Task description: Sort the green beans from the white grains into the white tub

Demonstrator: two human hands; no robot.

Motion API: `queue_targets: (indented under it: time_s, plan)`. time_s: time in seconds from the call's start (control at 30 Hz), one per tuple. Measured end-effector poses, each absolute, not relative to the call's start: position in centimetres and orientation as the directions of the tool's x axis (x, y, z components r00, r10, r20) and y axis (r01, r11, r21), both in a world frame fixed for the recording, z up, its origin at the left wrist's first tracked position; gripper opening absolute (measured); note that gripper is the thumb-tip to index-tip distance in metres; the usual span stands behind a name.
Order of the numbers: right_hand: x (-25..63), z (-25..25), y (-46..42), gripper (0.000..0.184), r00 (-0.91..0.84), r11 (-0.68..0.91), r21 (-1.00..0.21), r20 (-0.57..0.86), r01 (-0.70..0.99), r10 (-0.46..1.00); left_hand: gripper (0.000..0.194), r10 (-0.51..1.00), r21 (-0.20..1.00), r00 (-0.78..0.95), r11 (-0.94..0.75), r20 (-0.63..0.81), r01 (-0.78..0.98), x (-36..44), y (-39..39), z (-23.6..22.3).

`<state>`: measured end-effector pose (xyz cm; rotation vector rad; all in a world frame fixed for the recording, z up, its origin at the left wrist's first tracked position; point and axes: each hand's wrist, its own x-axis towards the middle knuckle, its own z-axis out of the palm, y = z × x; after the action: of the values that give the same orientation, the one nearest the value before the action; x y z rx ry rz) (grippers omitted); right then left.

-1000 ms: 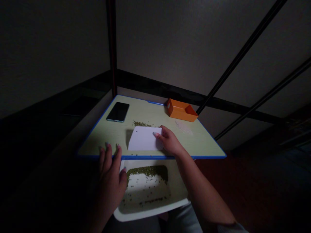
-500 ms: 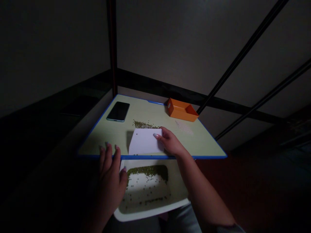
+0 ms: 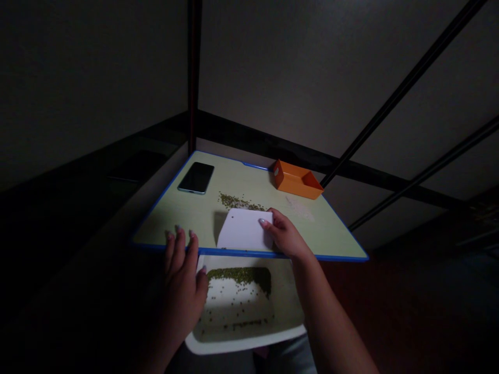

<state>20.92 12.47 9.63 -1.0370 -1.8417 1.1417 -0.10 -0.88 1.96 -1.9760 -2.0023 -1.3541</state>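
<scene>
Drawn closer to the near edge since the earlier frames, the white card (image 3: 244, 231) now reaches the blue rim (image 3: 327, 257) of the counter (image 3: 156, 228), baring more green grains (image 3: 236, 201) behind it. The left hand (image 3: 185, 280) has its fingers loosely spread over the rim, gripping nothing, with the thumb lower, beside the white tub (image 3: 195, 345). Beyond those fingertips, a phone (image 3: 197, 178) lies close to the counter's left edge, with bare surface between. Next come the grains, past the card's far edge; more lie in the tub below the rim. The right hand (image 3: 286, 234) pinches the card's right end, thumb on its face. Beyond the right fingers are pale grains (image 3: 300, 208) and an orange tray (image 3: 298, 186) near the far edge. Open surface runs rightward from the right hand.
</scene>
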Motion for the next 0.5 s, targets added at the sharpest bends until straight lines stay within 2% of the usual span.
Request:
queue_targets:
  time_s: [0.3,0.5]
  plan:
    - [21.33,9.00,12.37,0.039,-0.402,0.251,-0.943,0.147,0.219,0.904,0.073,0.796,0.509,-0.164,-0.200,0.582,0.837,-0.44,-0.79,1.69]
    - [21.92,9.33,11.99,0.040,-0.384,0.255,-0.941,0.157,0.221,0.910,0.074,0.800,0.551,-0.202,-0.182,0.564,0.814,-0.32,-0.67,1.60]
